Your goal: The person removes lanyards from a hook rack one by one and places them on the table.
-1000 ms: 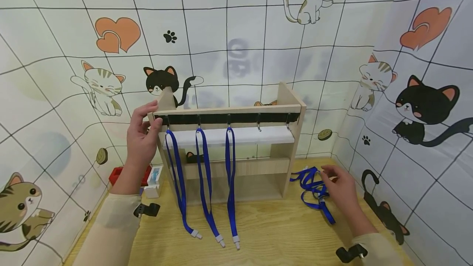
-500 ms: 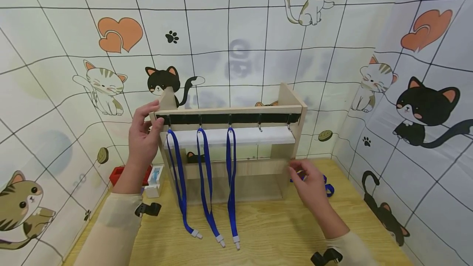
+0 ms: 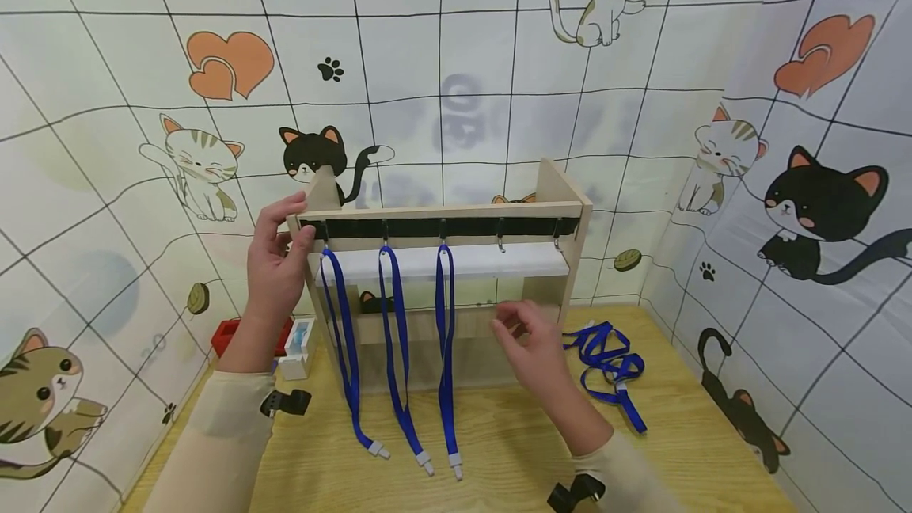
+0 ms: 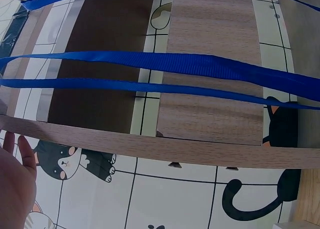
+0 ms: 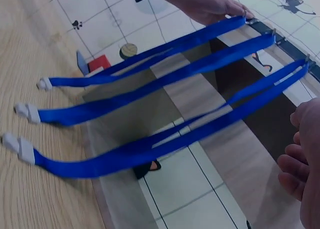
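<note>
Left hand [image 3: 278, 260]: clamped on the wooden rack's [image 3: 420, 324] left edge.
Right hand [image 3: 534, 351]: fingers loosely bent, a bit apart — a gap before the nearest hanging blue lanyard [image 3: 445, 394].
Blue lanyard pile [image 3: 608, 356]: on the table [image 3: 499, 450] — just beside the rack's right edge.

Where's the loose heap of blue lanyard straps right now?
In the head view, the lanyard heap lies on the right side of the tabletop, just right of the wooden rack and the right hand.
</note>
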Demonstrator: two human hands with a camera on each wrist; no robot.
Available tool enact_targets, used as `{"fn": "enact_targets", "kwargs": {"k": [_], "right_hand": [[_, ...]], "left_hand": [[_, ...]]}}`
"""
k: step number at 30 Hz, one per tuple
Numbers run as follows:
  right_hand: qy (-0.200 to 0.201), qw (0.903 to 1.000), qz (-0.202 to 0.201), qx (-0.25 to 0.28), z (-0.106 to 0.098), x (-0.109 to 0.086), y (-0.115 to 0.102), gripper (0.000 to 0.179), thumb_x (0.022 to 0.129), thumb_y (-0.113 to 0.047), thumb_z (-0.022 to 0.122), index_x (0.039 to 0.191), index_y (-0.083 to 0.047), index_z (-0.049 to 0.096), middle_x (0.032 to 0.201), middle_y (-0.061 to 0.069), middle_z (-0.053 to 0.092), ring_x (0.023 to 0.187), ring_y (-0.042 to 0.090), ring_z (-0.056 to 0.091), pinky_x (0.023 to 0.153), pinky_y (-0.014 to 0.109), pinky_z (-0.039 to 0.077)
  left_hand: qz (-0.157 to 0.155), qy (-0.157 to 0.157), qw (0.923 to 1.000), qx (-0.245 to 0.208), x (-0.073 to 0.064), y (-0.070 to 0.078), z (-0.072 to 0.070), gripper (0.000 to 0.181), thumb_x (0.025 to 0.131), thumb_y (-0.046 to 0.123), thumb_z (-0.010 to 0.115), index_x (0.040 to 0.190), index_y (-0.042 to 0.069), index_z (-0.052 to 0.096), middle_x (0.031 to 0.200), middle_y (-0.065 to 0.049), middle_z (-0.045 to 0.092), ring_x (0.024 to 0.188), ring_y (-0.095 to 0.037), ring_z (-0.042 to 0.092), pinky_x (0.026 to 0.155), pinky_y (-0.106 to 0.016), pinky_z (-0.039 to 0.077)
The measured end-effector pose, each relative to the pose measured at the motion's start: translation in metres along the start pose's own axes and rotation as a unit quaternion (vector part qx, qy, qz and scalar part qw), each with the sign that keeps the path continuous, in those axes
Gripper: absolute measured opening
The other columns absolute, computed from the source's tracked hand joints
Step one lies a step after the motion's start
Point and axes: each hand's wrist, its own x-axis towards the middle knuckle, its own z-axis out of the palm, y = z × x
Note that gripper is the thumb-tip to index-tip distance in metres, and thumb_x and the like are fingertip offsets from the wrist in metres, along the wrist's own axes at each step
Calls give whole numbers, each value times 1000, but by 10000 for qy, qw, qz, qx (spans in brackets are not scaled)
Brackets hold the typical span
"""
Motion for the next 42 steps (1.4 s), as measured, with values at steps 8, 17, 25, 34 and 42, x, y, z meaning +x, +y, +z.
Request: {"fn": "enact_targets", "kwargs": {"k": [8,17,25,34,42], "right_hand": [[-71,9998,133,-143,23,6,-18,27,99,-6,84,124,0,75,110,9,74,93,18,71,77,35,62],[-190,9986,272,-411,47,9,-32,33,100,-13,84,131,-4,76,112,9,74,97,20,73,82,44,64],[-55,9983,293,-492,67,8,-37,29,101,-15,84,127,-5,80,107,3,74,94,20,75,78,44,63],[-34,9980,516,-366,79,9,-43,13,100,-10,84,112,-6,82,103,1,74,88,17,72,74,30,60],[-2,9976,691,30,85,10,-41,4,101,-8,81,97,-8,80,95,0,74,82,16,70,70,28,60]], "left_hand": [[4,1,10000,-27,0,0,0,37,112,8,64,149,7,60,163,-1,56,144,-27,55,102,-29,51],[-18,-14,10000,-34,0,0,0,37,112,9,64,149,7,60,164,0,56,146,-35,54,103,-29,51],[-80,-19,9999,-71,-2,-1,0,37,113,8,63,149,7,60,164,0,55,142,-28,56,101,-29,52],[-45,-13,10000,-53,-1,1,0,37,112,8,63,149,7,60,164,-1,56,144,-29,55,102,-28,52],[-32,2,10000,-75,0,1,0,36,112,7,64,148,6,60,164,-1,56,144,-32,55,101,-29,51]]}}
